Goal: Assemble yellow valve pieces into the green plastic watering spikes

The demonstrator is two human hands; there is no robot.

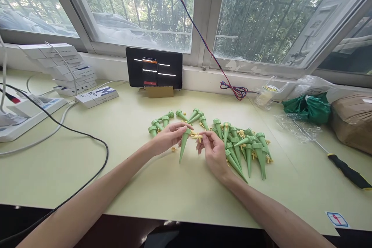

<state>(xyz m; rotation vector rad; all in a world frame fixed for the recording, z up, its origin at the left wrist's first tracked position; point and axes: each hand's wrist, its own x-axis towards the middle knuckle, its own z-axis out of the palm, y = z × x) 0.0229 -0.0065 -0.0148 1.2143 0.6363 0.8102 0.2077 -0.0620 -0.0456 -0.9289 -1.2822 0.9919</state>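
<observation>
My left hand (170, 138) pinches a green plant watering spike (184, 145) near its wide capped end, its point hanging down over the table. Between my hands, a small yellow valve piece (198, 137) is gripped by the thumb and fingers of my right hand (214, 151). The valve lies close to the spike's cap; whether the two are joined I cannot tell. Beside my right hand is a pile of green spikes (247, 143) with yellow valves among them. Several more spikes (165, 119) lie behind my left hand. A loose yellow piece (173, 149) rests under that hand.
A tablet (171, 68) with a phone (150, 71) before it leans by the window. White boxes (66, 66) and a power strip (35, 120) are at left, with a black cable (95, 138) crossing the table (139, 186). A screwdriver (348, 171) lies at right.
</observation>
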